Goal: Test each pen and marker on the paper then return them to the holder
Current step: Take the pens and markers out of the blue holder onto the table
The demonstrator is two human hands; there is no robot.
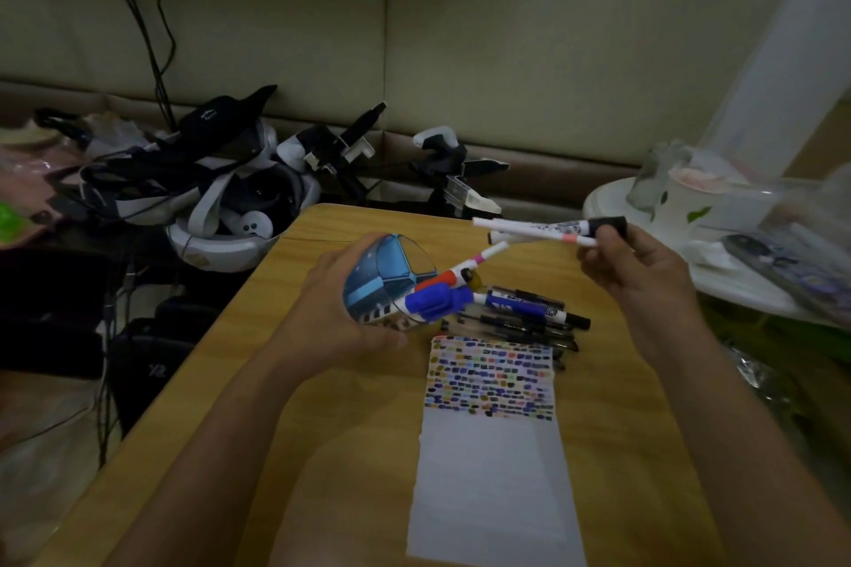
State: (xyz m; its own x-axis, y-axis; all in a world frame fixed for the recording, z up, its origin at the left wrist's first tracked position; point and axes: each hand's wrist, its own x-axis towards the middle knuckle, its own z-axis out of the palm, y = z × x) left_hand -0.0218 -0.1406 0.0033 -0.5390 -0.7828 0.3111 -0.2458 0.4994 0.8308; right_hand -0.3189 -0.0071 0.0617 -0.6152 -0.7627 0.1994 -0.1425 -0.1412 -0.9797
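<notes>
My left hand [331, 308] grips the holder [391, 276], a blue printed cup tipped on its side with its mouth facing right. A blue-capped marker [442, 300], a red marker [444, 277] and a white pen with a pink band [483, 257] stick out of it. My right hand [631, 265] holds a bundle of white markers [539, 229] above the table, their ends pointing left. Several dark pens and a blue marker [529, 313] lie in a pile on the table. The white paper [492, 474] lies in front of the pile, its top part covered with coloured test marks.
The wooden table [621, 405] carries the work. Behind it at the left lie headsets, controllers and cables [221, 180]. A round white table [644, 207] with a cup, a glass bottle and plastic bags stands at the right. A dark bag [147, 364] sits on the floor at the left.
</notes>
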